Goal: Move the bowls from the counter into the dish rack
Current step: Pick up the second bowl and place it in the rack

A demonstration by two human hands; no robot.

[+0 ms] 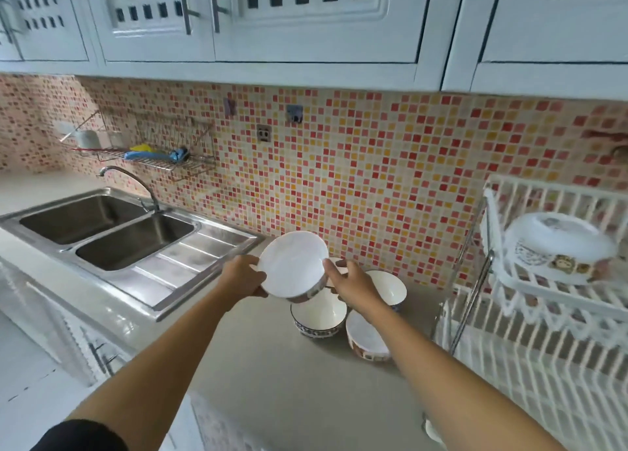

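A white bowl (292,263) with a patterned outer band is lifted above the counter, tilted with its inside facing me. My left hand (243,275) grips its left rim and my right hand (350,282) grips its right rim. Below it, three more bowls stand on the counter: a blue-banded one (317,318) in front, a brown-banded one (367,336) to its right, and one (390,289) behind my right hand. The white dish rack (543,294) stands at the right, and a patterned bowl (557,246) lies tilted on its upper tier.
A steel double sink (112,236) with a drainboard and a tap (136,184) lies to the left. A wire wall shelf (146,151) holds small items. The grey counter (265,365) stretches toward me. White cupboards hang overhead.
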